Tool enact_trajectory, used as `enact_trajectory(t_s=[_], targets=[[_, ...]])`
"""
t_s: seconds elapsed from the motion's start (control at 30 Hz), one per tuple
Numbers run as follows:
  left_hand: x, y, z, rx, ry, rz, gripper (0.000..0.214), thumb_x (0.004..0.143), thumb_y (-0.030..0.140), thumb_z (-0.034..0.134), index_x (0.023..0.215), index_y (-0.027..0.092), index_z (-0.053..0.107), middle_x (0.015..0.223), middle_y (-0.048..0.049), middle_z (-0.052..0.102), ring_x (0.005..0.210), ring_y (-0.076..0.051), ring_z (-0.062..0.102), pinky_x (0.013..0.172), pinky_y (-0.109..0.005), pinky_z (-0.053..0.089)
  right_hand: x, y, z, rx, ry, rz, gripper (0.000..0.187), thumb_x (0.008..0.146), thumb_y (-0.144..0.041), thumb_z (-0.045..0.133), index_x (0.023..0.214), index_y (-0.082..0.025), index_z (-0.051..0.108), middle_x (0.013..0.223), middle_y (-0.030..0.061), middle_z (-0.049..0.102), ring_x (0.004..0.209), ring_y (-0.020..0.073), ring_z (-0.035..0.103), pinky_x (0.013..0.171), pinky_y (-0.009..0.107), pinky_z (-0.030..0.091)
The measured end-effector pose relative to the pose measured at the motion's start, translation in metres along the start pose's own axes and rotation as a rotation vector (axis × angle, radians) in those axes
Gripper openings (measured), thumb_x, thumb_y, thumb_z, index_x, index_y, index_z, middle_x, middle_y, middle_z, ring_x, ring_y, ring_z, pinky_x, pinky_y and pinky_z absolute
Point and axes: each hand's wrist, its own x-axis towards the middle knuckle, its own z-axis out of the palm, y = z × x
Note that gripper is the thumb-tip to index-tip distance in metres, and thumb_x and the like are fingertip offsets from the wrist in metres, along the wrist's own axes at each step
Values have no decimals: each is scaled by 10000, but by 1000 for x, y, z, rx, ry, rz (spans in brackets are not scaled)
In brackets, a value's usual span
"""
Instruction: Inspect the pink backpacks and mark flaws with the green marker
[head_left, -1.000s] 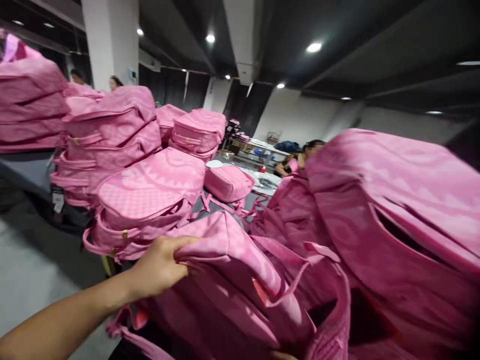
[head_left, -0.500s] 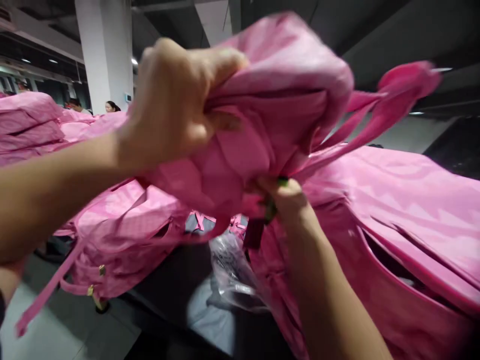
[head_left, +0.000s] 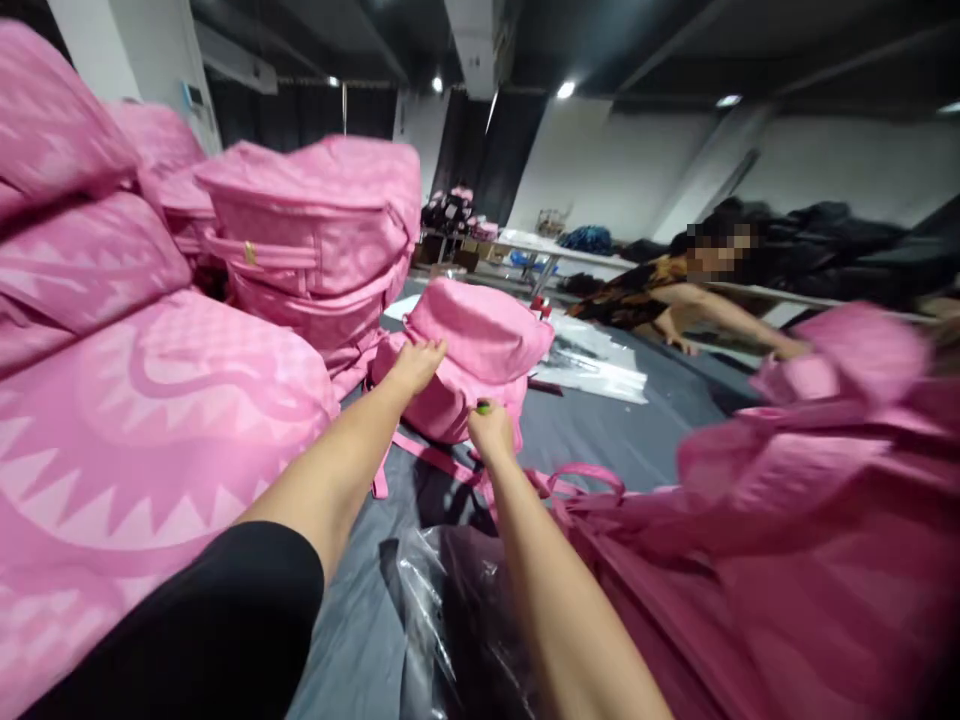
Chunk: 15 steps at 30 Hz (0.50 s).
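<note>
At arm's length over the grey-covered table, a small pink backpack point(head_left: 480, 325) stands with its straps hanging toward me. My left hand point(head_left: 421, 365) is closed on the backpack's near left edge. Lower down, my right hand point(head_left: 491, 432) is closed against its near side, with a small green thing point(head_left: 484, 407) showing at the fingers; its kind I cannot make out. A pink strap point(head_left: 435, 460) trails over the table below the bag. My fingertips are partly hidden against the fabric.
Stacked pink backpacks point(head_left: 307, 220) rise at left, beside a large pink patterned backpack point(head_left: 165, 420). More pink bags point(head_left: 810, 540) crowd the right. Clear plastic bags point(head_left: 592, 360) lie beyond, and another plastic bag point(head_left: 457, 620) is close to me. A co-worker point(head_left: 675, 280) reaches across at right.
The pink backpack has gone from close before my face to the table farther off, both hands still on it. My view has turned right, bringing the co-worker into sight.
</note>
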Motion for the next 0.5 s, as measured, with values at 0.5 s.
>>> enact_trajectory(t_s=[0.5], targets=[[14,-10,69,-13,-221,42,493,877,400,698,1308,173,619,1322,-133,655,1281,-290,569,1089,-415,422,71,29,45,-104,309,62,470,870,-131,524,1340,-140,542,1304,185,564,1220,323,542,1012,452,428]])
